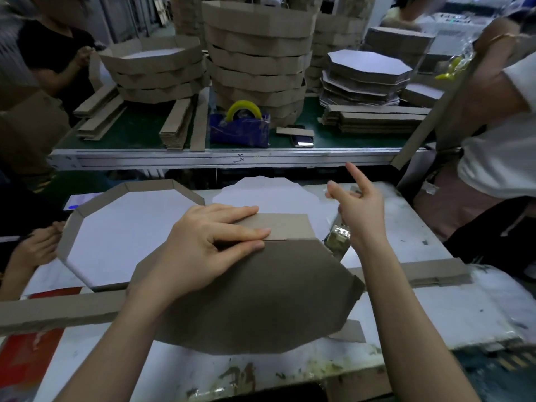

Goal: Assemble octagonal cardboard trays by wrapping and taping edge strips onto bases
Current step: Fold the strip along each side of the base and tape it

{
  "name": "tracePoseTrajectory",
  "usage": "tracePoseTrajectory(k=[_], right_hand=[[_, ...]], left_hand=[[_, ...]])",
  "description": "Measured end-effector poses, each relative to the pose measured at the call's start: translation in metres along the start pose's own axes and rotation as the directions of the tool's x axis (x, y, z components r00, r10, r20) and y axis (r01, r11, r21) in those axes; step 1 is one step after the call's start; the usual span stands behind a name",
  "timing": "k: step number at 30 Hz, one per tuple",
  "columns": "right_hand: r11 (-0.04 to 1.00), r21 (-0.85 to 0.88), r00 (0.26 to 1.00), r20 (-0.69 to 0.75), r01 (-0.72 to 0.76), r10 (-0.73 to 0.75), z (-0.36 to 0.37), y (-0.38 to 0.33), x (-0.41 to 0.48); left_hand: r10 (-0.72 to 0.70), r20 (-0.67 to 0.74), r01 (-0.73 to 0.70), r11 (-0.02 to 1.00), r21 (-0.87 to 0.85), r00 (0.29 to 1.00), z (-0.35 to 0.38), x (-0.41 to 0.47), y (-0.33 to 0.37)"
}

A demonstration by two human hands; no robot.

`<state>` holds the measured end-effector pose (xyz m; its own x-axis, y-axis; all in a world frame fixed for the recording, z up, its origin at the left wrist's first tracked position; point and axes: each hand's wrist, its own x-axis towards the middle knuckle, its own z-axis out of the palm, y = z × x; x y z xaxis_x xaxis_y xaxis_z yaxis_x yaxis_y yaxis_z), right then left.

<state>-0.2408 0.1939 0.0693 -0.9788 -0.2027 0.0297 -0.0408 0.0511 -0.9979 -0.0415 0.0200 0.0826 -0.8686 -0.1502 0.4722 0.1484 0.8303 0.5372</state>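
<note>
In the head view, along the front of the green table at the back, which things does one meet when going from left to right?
loose cardboard strips → upright bundle of cardboard strips → blue tape dispenser → phone → flat pile of long cardboard strips

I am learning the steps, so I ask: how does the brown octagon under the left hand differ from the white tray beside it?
The brown octagon lies brown side up; the white tray shows its white face. The white tray has an edge strip standing around its visible sides; the brown octagon has a flat strip section at its far edge, under the left hand. Both are octagonal cardboard.
</note>
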Motion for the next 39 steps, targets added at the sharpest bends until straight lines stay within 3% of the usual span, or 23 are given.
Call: tracePoseTrajectory(k=[5,10,15,24,31,39], right_hand=[[0.987,0.159,0.965,0.254,0.023,-0.063,0.014,-0.055,-0.06],[0.999,0.05,0.866,0.499,-0.003,-0.022,0.023,-0.066,-0.107],[0.996,-0.087,0.861,0.508,0.013,0.033,0.017,-0.062,-0.136],[0.993,-0.107,0.883,0.461,-0.044,0.089,0.002,-0.054,-0.167],[0.995,-0.092,0.89,0.452,-0.025,0.064,0.0,-0.049,-0.178],[0.989,-0.145,0.889,0.457,0.031,0.039,-0.004,-0.03,-0.182]], left_hand=[[0.036,0.027,-0.035,0.999,-0.02,0.999,-0.007,-0.011,0.002],[0.004,0.089,-0.003,1.0,-0.014,0.996,-0.011,-0.024,-0.004],[-0.022,0.107,0.026,0.999,-0.042,0.994,-0.01,-0.034,-0.005],[0.068,0.063,-0.066,0.997,-0.041,0.996,-0.011,-0.046,0.007],[0.132,0.176,-0.16,0.974,0.161,0.976,-0.02,-0.047,0.018],[0.078,0.178,-0.115,0.972,0.206,0.981,-0.02,-0.046,0.016]])
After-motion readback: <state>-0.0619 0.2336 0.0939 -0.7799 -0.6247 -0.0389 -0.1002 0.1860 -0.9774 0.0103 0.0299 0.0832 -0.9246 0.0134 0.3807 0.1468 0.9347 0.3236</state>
